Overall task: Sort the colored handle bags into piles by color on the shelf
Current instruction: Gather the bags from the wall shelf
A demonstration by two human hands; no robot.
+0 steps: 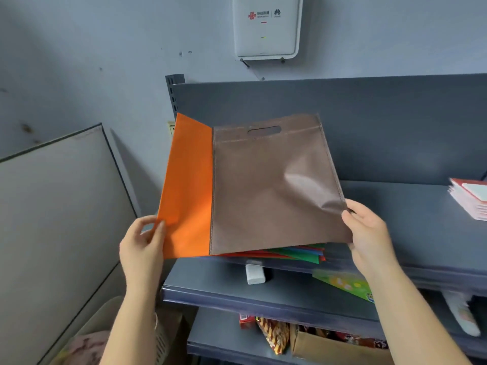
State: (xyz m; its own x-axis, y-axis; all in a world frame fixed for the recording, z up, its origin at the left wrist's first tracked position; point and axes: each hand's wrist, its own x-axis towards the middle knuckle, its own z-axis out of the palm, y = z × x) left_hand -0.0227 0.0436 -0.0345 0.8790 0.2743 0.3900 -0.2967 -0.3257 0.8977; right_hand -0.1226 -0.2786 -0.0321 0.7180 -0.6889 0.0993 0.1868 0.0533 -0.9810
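Brown bag (274,185) raised above the shelf (411,206), overlapping an orange bag (187,185) to its left; left hand (142,246) pinching the orange bag's lower left corner, right hand (369,233) pinching the brown bag's lower right edge; both grips closed on fabric. Sorting judged barely begun: mixed stack (297,252) (red, green, blue edges showing) lying unsorted beneath; no separate colour piles visible on the shelf. Brown bag held nearly flat, tilted up; handle slot at the far end, towards the back panel; long axis running away from the person.
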